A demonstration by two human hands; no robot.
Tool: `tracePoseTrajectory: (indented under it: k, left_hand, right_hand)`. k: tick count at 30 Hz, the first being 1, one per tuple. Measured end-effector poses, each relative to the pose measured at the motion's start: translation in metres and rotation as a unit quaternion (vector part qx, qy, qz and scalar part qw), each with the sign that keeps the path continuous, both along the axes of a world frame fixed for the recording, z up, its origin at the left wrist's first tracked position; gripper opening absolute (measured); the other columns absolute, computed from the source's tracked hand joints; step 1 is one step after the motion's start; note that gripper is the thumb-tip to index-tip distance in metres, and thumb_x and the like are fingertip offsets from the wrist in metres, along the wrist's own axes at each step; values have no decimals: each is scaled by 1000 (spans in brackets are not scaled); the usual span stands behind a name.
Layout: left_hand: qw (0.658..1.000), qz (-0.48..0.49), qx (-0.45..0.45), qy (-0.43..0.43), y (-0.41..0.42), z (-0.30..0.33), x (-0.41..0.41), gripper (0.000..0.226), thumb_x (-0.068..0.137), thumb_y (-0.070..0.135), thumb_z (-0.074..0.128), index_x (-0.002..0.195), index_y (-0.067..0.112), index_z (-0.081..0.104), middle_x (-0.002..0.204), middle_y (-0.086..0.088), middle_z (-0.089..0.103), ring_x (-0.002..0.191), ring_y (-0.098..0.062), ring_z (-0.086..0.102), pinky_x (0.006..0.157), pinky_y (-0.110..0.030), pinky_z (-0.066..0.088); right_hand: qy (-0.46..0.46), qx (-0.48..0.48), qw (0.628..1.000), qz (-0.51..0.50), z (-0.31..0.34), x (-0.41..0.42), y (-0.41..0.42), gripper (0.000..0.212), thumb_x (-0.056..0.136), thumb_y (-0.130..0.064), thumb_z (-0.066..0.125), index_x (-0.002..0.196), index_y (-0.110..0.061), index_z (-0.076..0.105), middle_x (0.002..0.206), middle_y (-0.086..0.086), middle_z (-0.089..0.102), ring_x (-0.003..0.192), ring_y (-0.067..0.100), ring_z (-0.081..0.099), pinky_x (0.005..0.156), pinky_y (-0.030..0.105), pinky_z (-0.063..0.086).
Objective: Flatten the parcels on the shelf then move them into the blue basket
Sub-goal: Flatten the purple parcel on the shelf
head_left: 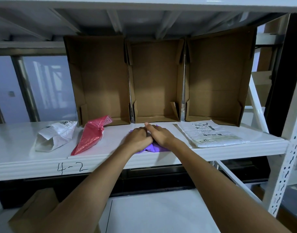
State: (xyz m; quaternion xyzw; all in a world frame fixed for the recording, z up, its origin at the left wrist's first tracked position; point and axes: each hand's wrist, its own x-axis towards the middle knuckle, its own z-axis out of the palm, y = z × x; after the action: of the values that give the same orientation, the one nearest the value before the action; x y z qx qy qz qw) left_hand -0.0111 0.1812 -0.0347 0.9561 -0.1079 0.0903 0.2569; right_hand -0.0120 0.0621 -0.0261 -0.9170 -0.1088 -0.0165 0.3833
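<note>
Head view: left hand (137, 137) and right hand (158, 136) press flat on purple parcel (155, 147) atop white shelf (110, 158).

materials and finishes on the shelf

shelf (110, 148): painted metal, smooth, faint sheen. three boxes (157, 81): matt brown corrugated cardboard. purple parcel (155, 147): smooth plastic film. red parcel (90, 137): glossy bubble plastic. white parcels (55, 135) (211, 135): crinkled plastic, paper labels.

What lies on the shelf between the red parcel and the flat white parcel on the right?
In the head view, the purple parcel lies between the red parcel and the flat white parcel, with the left hand and right hand pressing on it.
</note>
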Motion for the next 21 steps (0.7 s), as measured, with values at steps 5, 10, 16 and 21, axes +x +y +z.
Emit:
tracePoseTrajectory:
  k: [5, 10, 16, 21]
  left_hand:
    - [1000, 12, 18, -7, 6, -3, 1, 69, 70, 62, 23, 117, 18, 49, 124, -7, 60, 109, -29, 57, 93, -48, 48]
    - [1000, 13, 12, 3, 9, -4, -1, 81, 79, 65, 24, 143, 16, 28, 152, -8, 35, 134, -31, 41, 106, -47, 39]
    - [1000, 18, 13, 1, 10, -7, -1, 74, 88, 59, 25, 147, 15, 19, 159, -6, 19, 143, -30, 28, 113, -47, 30]
    - [995, 23, -17, -95, 16, -9, -10, 50, 97, 31, 34, 143, 12, 35, 155, -6, 32, 143, -21, 29, 116, -33, 24]
  right_hand:
    - [6, -54, 998, -14, 4, -8, -8, 71, 97, -60, 7, 139, -22, 48, 144, 14, 49, 130, 30, 44, 103, 39, 32]
    - [-4, -120, 992, -30, -2, 2, -11, 90, 85, -73, -4, 136, -22, 51, 141, 8, 53, 126, 27, 49, 101, 40, 35]
    - [-29, -184, 980, -62, -10, 12, -16, 110, 72, -82, -13, 139, -20, 49, 150, 9, 44, 136, 27, 42, 107, 44, 33]
    - [-62, -187, 977, -79, -15, 14, -19, 90, 89, -68, -3, 129, -16, 59, 141, 13, 53, 130, 29, 48, 101, 43, 37]
